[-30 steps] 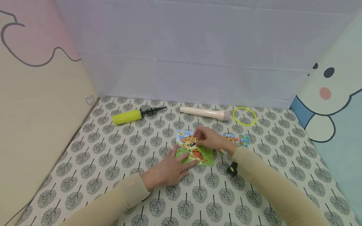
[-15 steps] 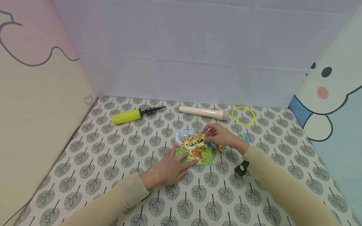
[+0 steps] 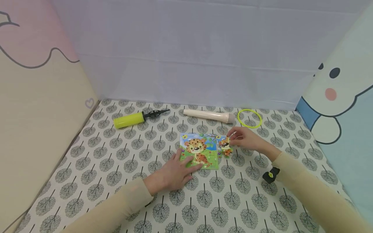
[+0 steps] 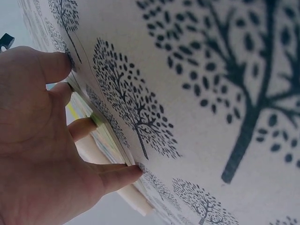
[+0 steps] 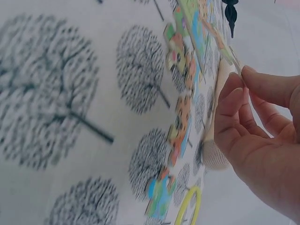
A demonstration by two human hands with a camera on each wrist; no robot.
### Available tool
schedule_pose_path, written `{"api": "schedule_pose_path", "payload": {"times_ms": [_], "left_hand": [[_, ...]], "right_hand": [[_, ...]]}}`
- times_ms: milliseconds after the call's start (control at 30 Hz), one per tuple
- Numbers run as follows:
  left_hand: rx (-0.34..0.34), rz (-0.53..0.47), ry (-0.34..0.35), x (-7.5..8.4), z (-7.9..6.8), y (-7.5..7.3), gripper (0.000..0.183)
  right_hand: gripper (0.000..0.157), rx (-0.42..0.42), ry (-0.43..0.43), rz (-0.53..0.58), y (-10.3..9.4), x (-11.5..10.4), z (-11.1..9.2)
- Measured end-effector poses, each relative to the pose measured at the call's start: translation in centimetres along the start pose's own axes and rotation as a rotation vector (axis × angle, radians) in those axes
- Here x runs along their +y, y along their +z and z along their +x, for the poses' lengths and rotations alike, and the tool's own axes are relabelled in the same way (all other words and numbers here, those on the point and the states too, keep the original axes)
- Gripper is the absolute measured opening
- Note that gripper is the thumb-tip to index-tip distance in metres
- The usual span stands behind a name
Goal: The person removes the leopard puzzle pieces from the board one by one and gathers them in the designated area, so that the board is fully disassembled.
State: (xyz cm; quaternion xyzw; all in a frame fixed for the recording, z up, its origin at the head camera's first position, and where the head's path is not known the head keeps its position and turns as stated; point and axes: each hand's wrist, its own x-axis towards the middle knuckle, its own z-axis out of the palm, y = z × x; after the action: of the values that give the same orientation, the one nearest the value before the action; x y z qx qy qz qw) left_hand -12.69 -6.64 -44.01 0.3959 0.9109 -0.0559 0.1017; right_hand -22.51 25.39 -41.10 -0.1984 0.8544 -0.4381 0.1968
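Note:
My left hand [image 3: 175, 173] rests on the lower left part of a square puzzle board [image 3: 214, 161] printed with a cartoon leopard. Its fingers are spread over the board's edge, and in the left wrist view the fingertips [image 4: 84, 127] touch that edge. To the right of the board, my right hand [image 3: 246, 139] pinches a thin puzzle piece [image 5: 228, 50] between thumb and fingertips. This piece is seen nearly edge-on in the right wrist view. Loose puzzle pieces [image 5: 179, 126] with leopard print lie on the cloth below the hand, partly hidden by it in the head view.
Along the back lie a yellow hand pump [image 3: 129, 120] with a black nozzle, a pale microphone-shaped stick [image 3: 208, 115] and a yellow ring [image 3: 249, 118]. A tree-patterned cloth [image 3: 163, 207] covers the table, and a pale wall [image 3: 186, 55] stands behind.
My right hand has moved right, from over the board to beside it, holding a puzzle piece. My left hand has stayed on the board.

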Motion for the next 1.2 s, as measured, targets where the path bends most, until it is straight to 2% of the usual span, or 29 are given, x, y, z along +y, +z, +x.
{"api": "schedule_pose_path", "payload": {"times_ms": [167,400,567,667,933,1200], "left_hand": [[0.001,0.003,0.008,-0.1,0.1,0.0,0.054],[0.021,-0.008,0.021,-0.2,-0.1,-0.1,0.055],[0.018,-0.010,0.019,-0.2,0.0,0.0,0.056],[0.020,-0.019,0.018,-0.2,0.0,0.0,0.056],[0.024,-0.016,0.017,-0.1,0.0,0.0,0.055],[0.014,0.001,0.013,-0.1,0.0,0.0,0.055]], "right_hand": [[0.022,0.012,0.041,-0.043,-0.9,1.2,-1.1],[0.027,-0.043,0.092,-0.021,-1.5,2.2,-2.2],[0.025,-0.061,0.112,-0.036,-1.6,2.4,-2.2],[0.023,-0.046,0.120,-0.073,-1.3,2.6,-2.1],[0.017,0.003,0.073,-0.294,-0.6,2.4,-2.0],[0.018,0.027,0.113,-0.367,-0.4,1.9,-1.9]]}}
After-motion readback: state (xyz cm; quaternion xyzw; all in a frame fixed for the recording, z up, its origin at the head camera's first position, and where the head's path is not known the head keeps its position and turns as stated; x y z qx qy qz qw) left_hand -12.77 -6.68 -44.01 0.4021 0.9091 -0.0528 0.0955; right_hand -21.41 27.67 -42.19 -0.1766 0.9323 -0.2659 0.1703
